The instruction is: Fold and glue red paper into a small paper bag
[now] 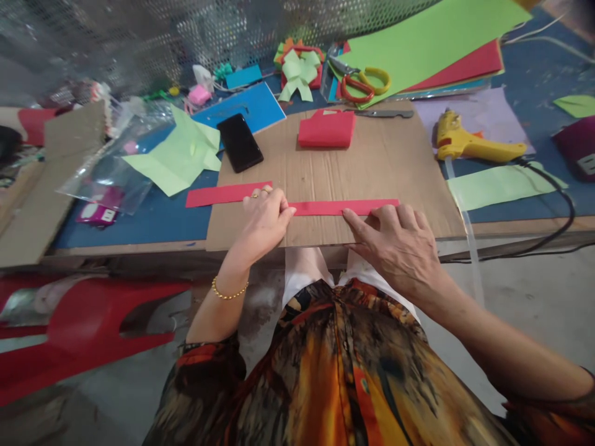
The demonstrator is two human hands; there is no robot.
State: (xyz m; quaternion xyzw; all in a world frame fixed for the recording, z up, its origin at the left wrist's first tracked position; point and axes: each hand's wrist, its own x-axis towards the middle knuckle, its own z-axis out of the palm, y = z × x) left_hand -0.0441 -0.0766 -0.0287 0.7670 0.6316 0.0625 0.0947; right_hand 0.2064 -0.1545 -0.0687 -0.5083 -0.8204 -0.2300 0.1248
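Observation:
A narrow red paper strip [320,207] lies along the front part of a brown cardboard sheet [362,167]. My left hand [266,220] is closed, its thumb and curled fingers pinching the left end of that strip. At the strip's right part, my right hand [400,244] presses it down with the index fingertip, its other fingers curled over the end. A second red strip [214,194] runs out to the left from beneath my left hand. Behind the strips sits a folded red paper piece [326,130]. What lies under my curled fingers is hidden.
A black phone [240,142] and crumpled pale green paper [179,152] are at the left. At the back are scissors [365,83], a grey craft knife [385,114] and coloured sheets [432,43]. A yellow glue gun [474,145] with a black cord lies at the right.

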